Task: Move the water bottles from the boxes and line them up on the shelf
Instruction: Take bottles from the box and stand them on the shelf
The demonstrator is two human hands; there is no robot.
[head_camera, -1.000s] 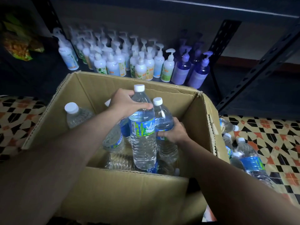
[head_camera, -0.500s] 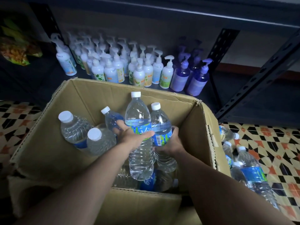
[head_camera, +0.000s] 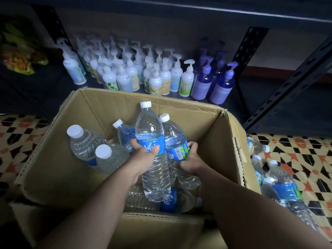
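Water bottles (head_camera: 152,126) held, left hand (head_camera: 143,159), right hand (head_camera: 192,161)

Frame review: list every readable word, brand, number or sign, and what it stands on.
"Voia", roughly, on the blue label of the tall bottle in the left hand.
The same word, upside down, on the lying bottle at the box bottom.
Barcode on the second bottle in the right hand: digits too small.
Pump bottles: labels blurred.
Floor bottles: labels unreadable.
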